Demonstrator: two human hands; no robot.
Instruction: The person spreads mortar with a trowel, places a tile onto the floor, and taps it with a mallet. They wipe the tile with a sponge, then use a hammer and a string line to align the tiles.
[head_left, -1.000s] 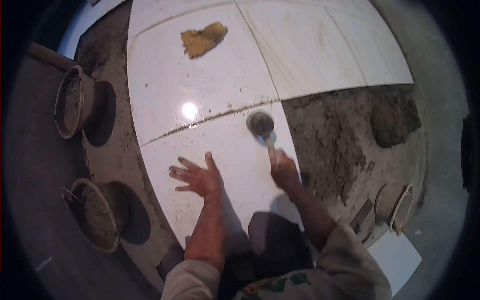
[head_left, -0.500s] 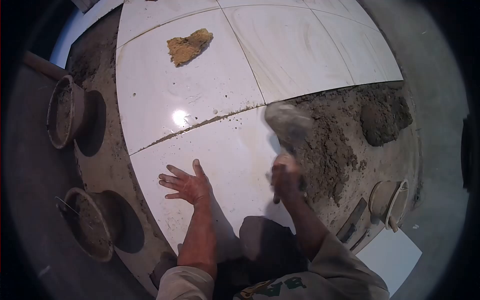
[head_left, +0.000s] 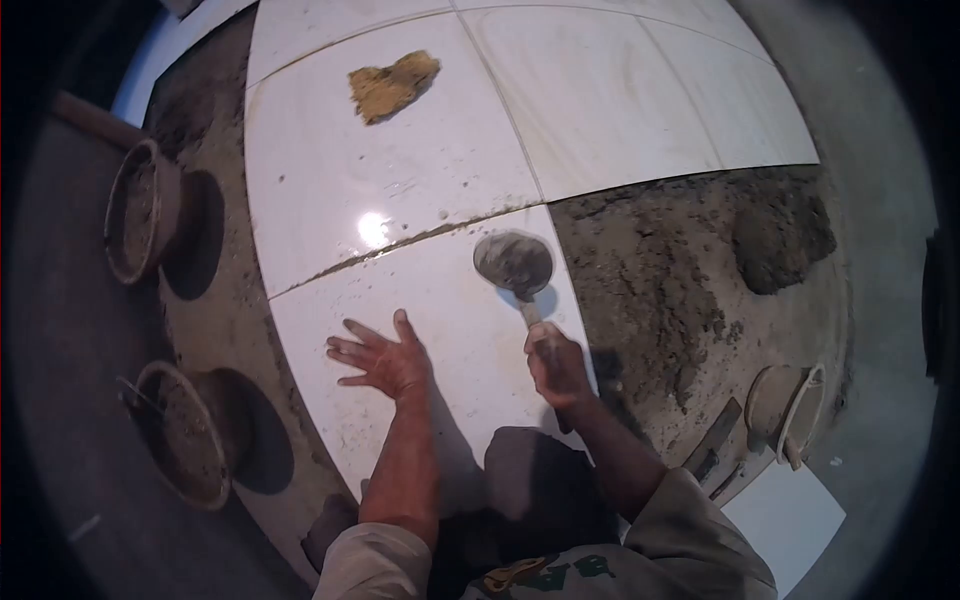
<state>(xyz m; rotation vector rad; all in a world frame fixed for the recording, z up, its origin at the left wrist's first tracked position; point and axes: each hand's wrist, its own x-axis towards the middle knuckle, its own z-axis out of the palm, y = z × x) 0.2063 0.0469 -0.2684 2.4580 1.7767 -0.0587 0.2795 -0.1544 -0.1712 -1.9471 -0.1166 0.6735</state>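
Observation:
My left hand (head_left: 385, 362) has its fingers spread over the near white tile (head_left: 340, 420), with nothing held in it. My right hand (head_left: 558, 368) is wrapped round the handle of a round trowel (head_left: 513, 262), whose head carries grey mortar above the same tile near its right edge. Beside that edge lies rough, spread mortar (head_left: 650, 270), with a thicker lump of mortar (head_left: 780, 240) farther right. An orange-brown sponge (head_left: 393, 88) lies on the tile beyond the joint.
Two mortar pans (head_left: 143, 212) (head_left: 195, 435) stand at the left. A smaller bucket (head_left: 787, 405) stands at the lower right, near a dark flat tool (head_left: 712, 440) and a loose white tile piece (head_left: 790, 525). More laid tiles (head_left: 640, 90) extend ahead.
My right hand has moved the trowel left, from the mortar's edge to over the near tile. The left hand stays spread in about the same place, and the view has shifted slightly.

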